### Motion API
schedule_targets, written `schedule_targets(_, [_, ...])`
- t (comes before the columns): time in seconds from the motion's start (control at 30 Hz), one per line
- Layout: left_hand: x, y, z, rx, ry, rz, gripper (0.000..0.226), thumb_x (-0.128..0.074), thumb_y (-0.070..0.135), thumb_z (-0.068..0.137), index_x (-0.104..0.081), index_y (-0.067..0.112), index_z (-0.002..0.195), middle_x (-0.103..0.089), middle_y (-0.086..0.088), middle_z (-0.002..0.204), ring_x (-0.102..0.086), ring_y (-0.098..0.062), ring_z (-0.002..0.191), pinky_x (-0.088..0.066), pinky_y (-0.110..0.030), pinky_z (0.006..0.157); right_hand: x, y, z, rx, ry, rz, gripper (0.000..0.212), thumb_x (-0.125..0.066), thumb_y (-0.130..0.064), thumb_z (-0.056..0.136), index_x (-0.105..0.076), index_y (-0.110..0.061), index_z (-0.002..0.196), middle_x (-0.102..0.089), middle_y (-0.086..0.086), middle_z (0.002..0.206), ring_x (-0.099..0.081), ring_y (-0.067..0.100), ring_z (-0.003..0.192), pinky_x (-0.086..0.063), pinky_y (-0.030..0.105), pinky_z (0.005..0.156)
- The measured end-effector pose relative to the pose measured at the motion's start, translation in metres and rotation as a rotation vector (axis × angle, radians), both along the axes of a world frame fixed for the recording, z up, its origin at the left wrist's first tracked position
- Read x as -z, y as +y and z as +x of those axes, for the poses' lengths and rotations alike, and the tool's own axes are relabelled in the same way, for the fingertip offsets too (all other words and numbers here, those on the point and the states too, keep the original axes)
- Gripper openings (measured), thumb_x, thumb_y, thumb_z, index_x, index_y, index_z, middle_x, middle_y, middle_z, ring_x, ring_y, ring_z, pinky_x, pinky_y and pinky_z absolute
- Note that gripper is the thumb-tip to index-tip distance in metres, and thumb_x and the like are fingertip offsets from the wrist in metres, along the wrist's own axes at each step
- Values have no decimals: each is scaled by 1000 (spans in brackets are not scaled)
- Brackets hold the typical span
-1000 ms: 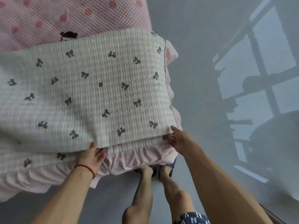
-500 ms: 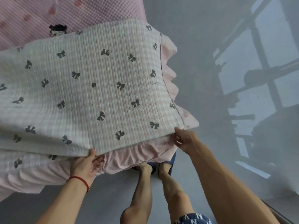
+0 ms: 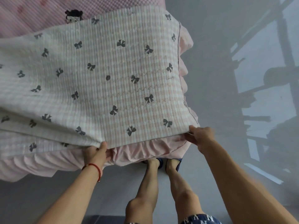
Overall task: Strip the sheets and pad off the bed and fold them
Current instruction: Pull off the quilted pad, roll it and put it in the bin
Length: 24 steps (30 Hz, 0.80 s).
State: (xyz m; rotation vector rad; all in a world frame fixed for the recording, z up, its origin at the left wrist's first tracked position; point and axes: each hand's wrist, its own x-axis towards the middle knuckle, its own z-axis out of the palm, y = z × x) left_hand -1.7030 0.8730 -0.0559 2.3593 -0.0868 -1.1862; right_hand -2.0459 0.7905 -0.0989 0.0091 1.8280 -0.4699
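Observation:
A quilted white pad [image 3: 103, 78] printed with dark bows lies folded over the near corner of the bed. A pink ruffled skirt [image 3: 142, 149] hangs under it. My left hand [image 3: 95, 152], with a red string on the wrist, grips the pad's near edge at mid-bed. My right hand [image 3: 199, 135] pinches the pad's near right corner. A pink dotted sheet [image 3: 32, 15] with a small dark-haired cartoon figure [image 3: 73, 16] covers the bed farther back.
Grey floor [image 3: 215, 78] runs along the right side of the bed, with window light and bar shadows across it. My bare legs and dark slippers [image 3: 161, 162] stand at the bed's near edge, just under the ruffle.
Both hands have stayed closed on the pad's edge and pulled it nearer and a little right. More of the pink sheet and the cartoon figure shows behind the pad.

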Motion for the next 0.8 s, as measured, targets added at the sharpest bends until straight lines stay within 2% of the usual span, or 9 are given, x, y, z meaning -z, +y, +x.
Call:
schedule_targets(0.1, [9,5,3,37,-31,43,35,-70,32,94,-69,-3,92,-75,-21,86,-74,-35,75,-62,-53,73,-11,7,26,-609,513,-237,55,-67,-22,89,-42,-4,134,-48,23,137,-55,39,114,-49,52,100])
schedule_targets(0.17, [8,9,3,114,-127,89,54,-72,61,82,-72,7,83,-75,-13,83,-73,-34,76,-61,-52,77,-31,8,66,-932,715,-540,62,-65,-27,91,-37,-17,146,-36,15,148,-39,35,132,-36,53,110])
schedule_targets(0.27, [-19,9,-1,266,-274,156,53,-56,57,95,-70,7,82,-70,-6,80,-63,-26,70,-52,-34,73,-53,-2,145,-1331,581,-865,56,-60,-28,96,-39,-28,148,-31,6,159,-27,26,148,-22,52,122])
schedule_targets(0.33, [-28,13,12,324,-397,172,45,-50,42,101,-67,1,93,-67,-12,87,-62,-27,74,-44,-33,70,-56,-7,193,-1575,418,-969,58,-57,-17,98,-38,-28,151,-31,6,161,-30,24,149,-24,46,123])
schedule_targets(0.43, [-34,17,76,324,-579,261,34,-51,26,93,-60,0,112,-60,-26,118,-59,-44,109,-51,-46,89,-54,-9,263,-1751,323,-963,70,-61,-16,94,-28,-32,155,-23,7,162,-22,29,150,-24,57,121])
schedule_targets(0.53, [-35,12,154,409,-633,459,50,-58,16,89,-50,5,137,-43,-23,144,-42,-47,131,-41,-53,105,-38,-13,299,-1833,419,-718,86,-68,-42,91,-12,-37,155,-12,10,162,-18,37,149,-21,75,111])
schedule_targets(0.6, [-35,4,209,492,-643,509,59,-61,18,89,-41,10,145,-31,-17,154,-29,-45,141,-34,-56,112,-29,-21,316,-1877,449,-588,89,-73,-47,87,-13,-37,153,-17,11,160,-23,39,146,-24,80,105])
schedule_targets(0.7, [-20,-5,284,619,-482,579,75,-59,30,95,-20,21,158,-4,-11,167,-8,-46,150,-15,-57,122,-19,-29,335,-1884,462,-511,83,-78,-42,83,-23,-35,145,-28,12,153,-29,41,141,-29,82,101])
schedule_targets(0.8, [-3,-13,308,902,-435,672,81,-52,45,94,-6,27,158,5,-13,166,-8,-50,147,-7,-68,117,-14,-29,336,-1870,481,-473,84,-78,-38,84,-25,-35,148,-23,11,158,-21,39,146,-23,84,103])
